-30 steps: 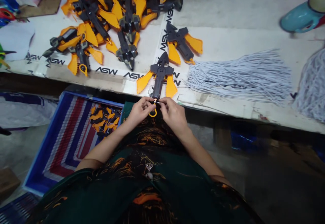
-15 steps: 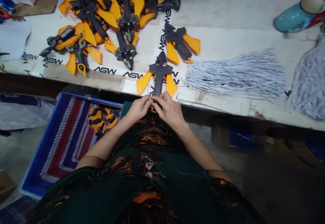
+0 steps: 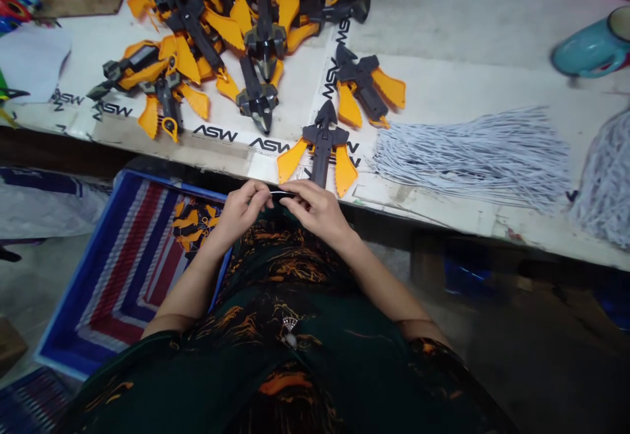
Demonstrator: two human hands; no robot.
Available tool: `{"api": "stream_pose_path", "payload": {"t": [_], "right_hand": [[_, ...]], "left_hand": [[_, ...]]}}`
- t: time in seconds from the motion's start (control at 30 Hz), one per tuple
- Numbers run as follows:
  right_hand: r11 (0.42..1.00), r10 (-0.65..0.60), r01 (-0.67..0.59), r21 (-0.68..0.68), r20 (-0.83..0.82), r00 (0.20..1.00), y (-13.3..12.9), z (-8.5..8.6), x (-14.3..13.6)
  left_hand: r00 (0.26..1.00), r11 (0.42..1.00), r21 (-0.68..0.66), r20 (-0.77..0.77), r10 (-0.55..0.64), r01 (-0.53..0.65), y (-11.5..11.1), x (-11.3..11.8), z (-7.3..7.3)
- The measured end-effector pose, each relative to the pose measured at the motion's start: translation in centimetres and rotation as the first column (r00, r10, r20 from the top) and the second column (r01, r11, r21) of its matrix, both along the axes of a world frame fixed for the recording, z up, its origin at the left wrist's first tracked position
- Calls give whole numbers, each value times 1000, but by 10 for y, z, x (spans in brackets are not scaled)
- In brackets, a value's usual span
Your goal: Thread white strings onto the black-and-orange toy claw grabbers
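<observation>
A short length of white string (image 3: 279,192) stretches between my two hands at the table's front edge. One end is pinched in the fingers of my left hand (image 3: 245,208). The other runs into my right hand (image 3: 319,212), whose fingers are closed on it. Just beyond, a dark grey plastic toy with orange wings (image 3: 325,140) lies with its pointed tip away from me; my right hand covers its near end. A second such toy (image 3: 367,86) rests behind it to the right. To the right of both is a bundle of white strings (image 3: 472,155).
Many more winged toys (image 3: 197,23) are heaped at the back left. A blue tray with a striped lining (image 3: 118,257) sits below the table at left, holding small orange and black pieces (image 3: 194,224). A teal mug (image 3: 588,46) and another string bundle (image 3: 608,178) are at far right.
My hands have moved apart, mostly the left one leftward, and the white string now shows taut between them. The orange loop at the toy's near end is no longer visible. The view has shifted slightly.
</observation>
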State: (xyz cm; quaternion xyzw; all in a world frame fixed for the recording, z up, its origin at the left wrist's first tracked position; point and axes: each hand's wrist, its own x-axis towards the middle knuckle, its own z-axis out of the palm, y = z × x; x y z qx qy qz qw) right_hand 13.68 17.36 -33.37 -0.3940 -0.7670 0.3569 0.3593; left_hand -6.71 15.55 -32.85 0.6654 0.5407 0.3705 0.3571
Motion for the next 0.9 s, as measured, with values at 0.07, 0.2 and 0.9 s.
{"api": "stream_pose_path", "payload": {"t": [0.07,0.2,0.9], "right_hand": [[999,-18,17,-36,-37,999,4,0,-7],[987,-146,146,-68,10,989,12,3,-9],[965,-259,164,206,631,732,18,24,-3]], "left_hand": [[1000,1000,1,20,4,-4,1,1,-3],[997,998,-20,56,61,-60,8,0,-16],[985,974,218,-142,98,-66,20,16,-45]]}}
